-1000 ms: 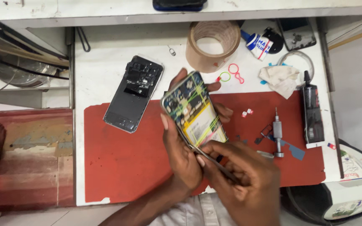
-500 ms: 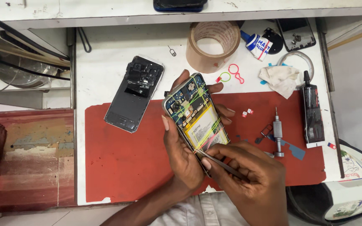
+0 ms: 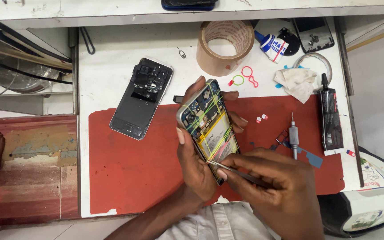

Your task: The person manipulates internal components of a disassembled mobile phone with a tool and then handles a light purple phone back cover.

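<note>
Since the earlier frame, the tweezers [image 3: 236, 172] have been drawn lower along the opened phone [image 3: 209, 121], to its bottom edge. They are pinched between the fingers of the right hand [image 3: 274, 186]. The phone is gripped, tilted, above the red mat [image 3: 130, 169] by the left hand [image 3: 196, 160], fingers wrapped around its sides. Farther off, a detached back cover [image 3: 141, 98] and a tape roll [image 3: 224, 44] are seen.

A phone repair workbench is shown: red mat [image 3: 134, 178], opened phone [image 3: 210, 122], screwdriver [image 3: 294, 135], tape roll [image 3: 224, 44].
</note>
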